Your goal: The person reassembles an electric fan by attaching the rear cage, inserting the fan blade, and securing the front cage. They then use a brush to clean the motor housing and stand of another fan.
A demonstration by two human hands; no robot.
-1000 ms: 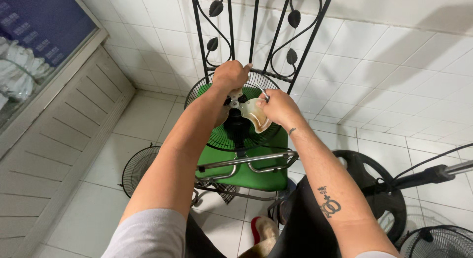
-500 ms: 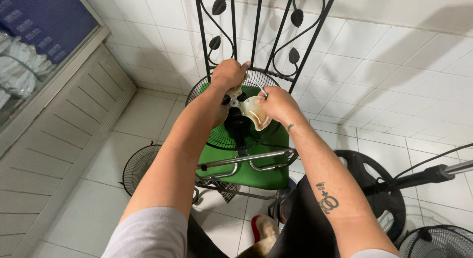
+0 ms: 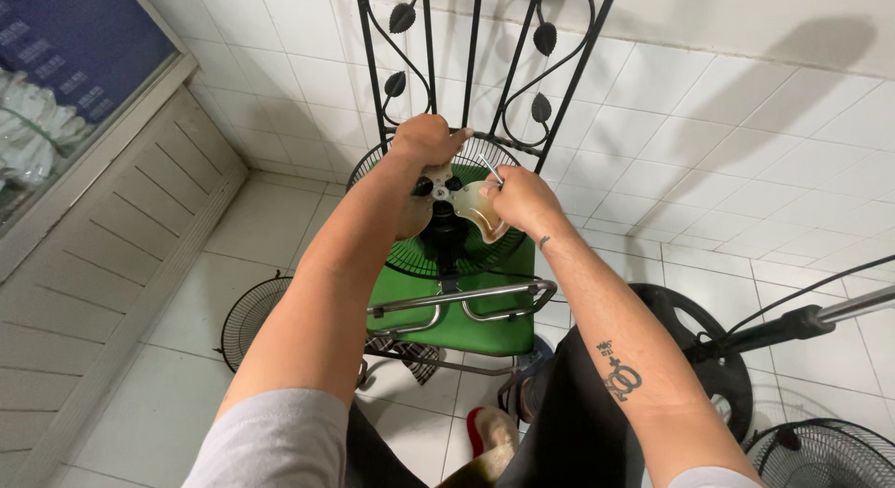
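Since the earlier frame both hands stay nearly unmoved: left hand [image 3: 427, 138] clenched on the fan grille [image 3: 424, 255] rim, right hand [image 3: 522, 197] pinching the translucent blade [image 3: 475, 213] at the motor hub [image 3: 446, 185] over the green chair [image 3: 466, 311]; keep the grille braced.

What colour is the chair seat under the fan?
The chair seat is bright green; the head view shows it best.

One head-worn view — looking steeply down, close over the forearms.

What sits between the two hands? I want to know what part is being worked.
In the head view, the fan hub lies between left hand and right hand.
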